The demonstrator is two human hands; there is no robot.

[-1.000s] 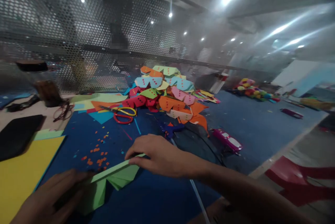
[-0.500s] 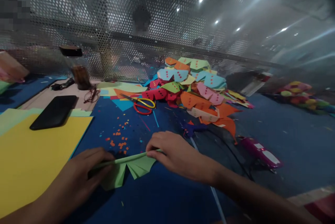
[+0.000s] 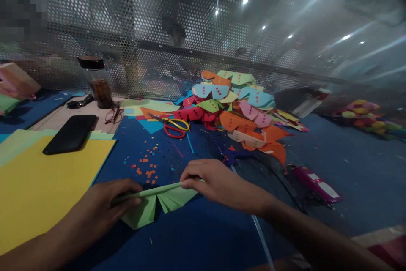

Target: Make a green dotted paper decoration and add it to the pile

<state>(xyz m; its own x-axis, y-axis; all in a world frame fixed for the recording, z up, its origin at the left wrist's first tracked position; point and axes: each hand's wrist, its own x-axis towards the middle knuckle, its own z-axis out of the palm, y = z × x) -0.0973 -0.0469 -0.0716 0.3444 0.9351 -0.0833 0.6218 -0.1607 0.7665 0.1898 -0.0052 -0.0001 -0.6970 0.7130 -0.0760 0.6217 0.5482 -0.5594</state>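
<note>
A folded light green paper piece (image 3: 174,200) is stretched between my two hands, its long straight edge up and its pleated, pointed lower edge hanging down over the blue tabletop. My left hand (image 3: 108,207) pinches the left end between thumb and fingers. Toward the other end, my right hand (image 3: 209,180) grips the upper edge with thumb and fingertips. Small orange paper squares (image 3: 149,171) lie scattered just beyond the paper. Scissors with red and yellow handles (image 3: 174,129) rest farther back.
Decorated paper cutouts (image 3: 237,110) are heaped at the back. On the right are a blue glue gun (image 3: 233,155), a clear glue stick (image 3: 262,239) and a purple device (image 3: 317,184). Yellow sheets (image 3: 47,182), a black phone (image 3: 71,133) and a lidded bottle (image 3: 101,89) occupy the left.
Both hands have shifted slightly right in view with the green paper, whose hanging folds sit a little differently. Both grips stay as they were.
</note>
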